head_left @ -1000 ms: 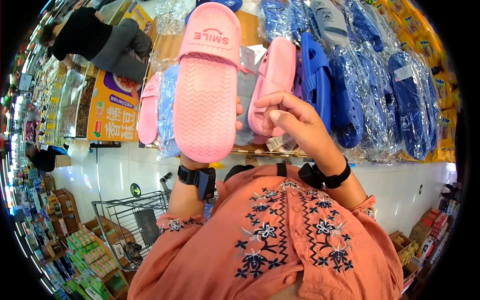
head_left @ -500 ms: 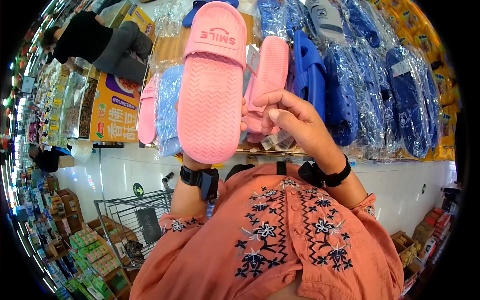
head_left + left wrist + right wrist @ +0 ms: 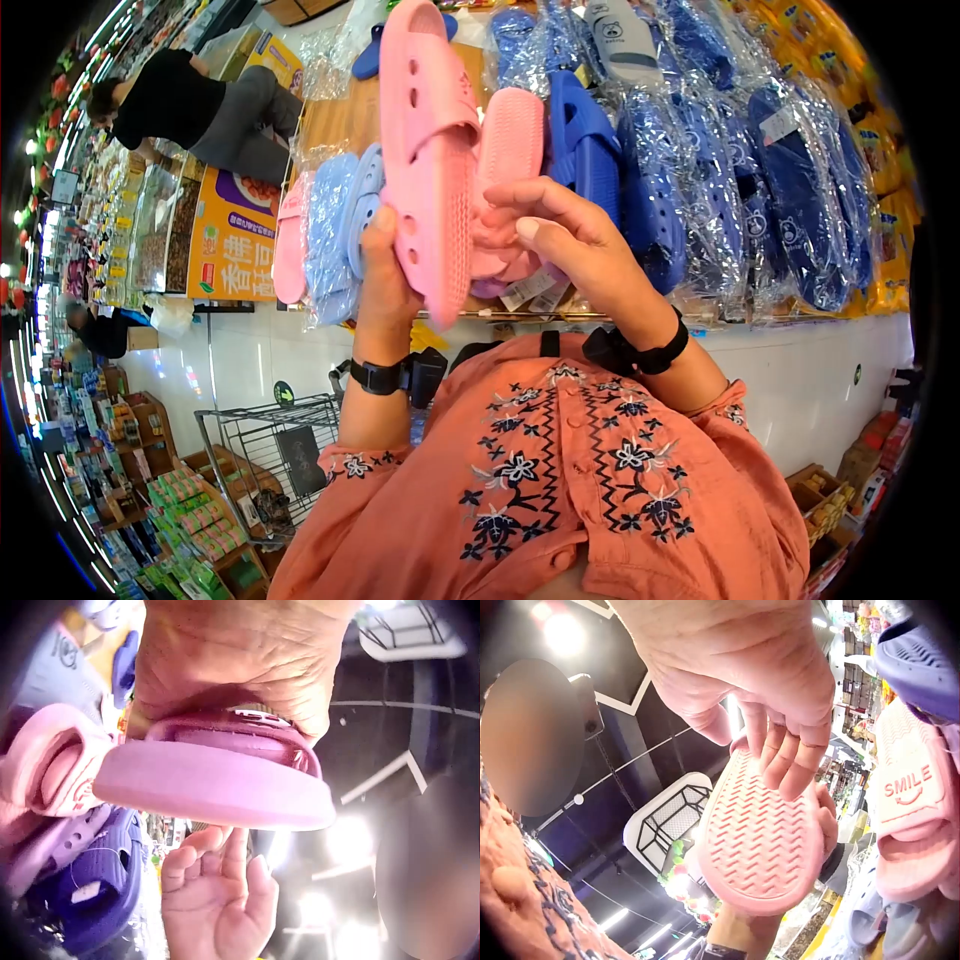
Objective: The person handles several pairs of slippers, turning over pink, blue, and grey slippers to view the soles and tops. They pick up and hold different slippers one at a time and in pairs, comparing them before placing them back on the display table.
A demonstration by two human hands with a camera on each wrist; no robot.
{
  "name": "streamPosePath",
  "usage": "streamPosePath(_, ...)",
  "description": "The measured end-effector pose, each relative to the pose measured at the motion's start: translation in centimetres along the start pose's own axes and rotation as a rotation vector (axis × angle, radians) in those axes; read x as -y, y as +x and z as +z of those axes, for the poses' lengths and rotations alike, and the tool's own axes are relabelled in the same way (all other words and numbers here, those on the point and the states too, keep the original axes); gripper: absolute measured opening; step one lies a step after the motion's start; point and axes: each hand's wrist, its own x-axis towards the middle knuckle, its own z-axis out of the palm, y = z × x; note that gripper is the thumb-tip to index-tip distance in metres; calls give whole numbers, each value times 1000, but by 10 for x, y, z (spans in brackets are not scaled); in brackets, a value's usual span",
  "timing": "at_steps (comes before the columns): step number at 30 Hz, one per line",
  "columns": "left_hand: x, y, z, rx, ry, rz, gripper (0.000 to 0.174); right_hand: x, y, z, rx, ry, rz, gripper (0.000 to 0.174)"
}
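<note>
A pink slipper [image 3: 425,150] with a wide strap and side holes stands on edge in my left hand [image 3: 385,275], which grips it near the heel with the thumb along the side. Its zigzag-textured footbed [image 3: 761,832] faces my right hand in the right wrist view. My right hand [image 3: 580,240] hovers beside the slipper, fingers loosely bent, fingertips close to the footbed and holding nothing. Another pink slipper [image 3: 513,135], marked SMILE in the right wrist view, lies behind on the display table [image 3: 330,118].
Blue slippers [image 3: 655,190] in clear plastic fill the table's right side. Light blue slippers [image 3: 335,215] lie on its left. A wire shopping cart [image 3: 275,440] stands at lower left. A person in black [image 3: 170,100] bends over the far-left bins.
My left hand has turned the pink slipper from footbed facing me onto its edge, so the thumb and side holes now show. My right hand has shifted slightly left.
</note>
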Motion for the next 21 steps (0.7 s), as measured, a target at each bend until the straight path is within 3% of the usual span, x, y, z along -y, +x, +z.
streamPosePath(3, 8, 10, 12, -10, 334, 149, 89, 0, 0, -7, 7, 141, -62, 49)
streamPosePath(6, 19, 9, 32, -163, 847, 382, 95, 2, -5, -17, -23, 144, -100, 54)
streamPosePath(7, 19, 8, 49, -181, 801, 388, 105, 2, -7, -21, -29, 209, -89, 54)
streamPosePath(10, 27, 9, 59, -222, 1207, 533, 108, 6, -13, -31, -47, 265, -90, 50)
streamPosePath(21, 49, 6, 113, -268, 1444, 572, 116, 19, -36, -60, -100, 236, -95, 35)
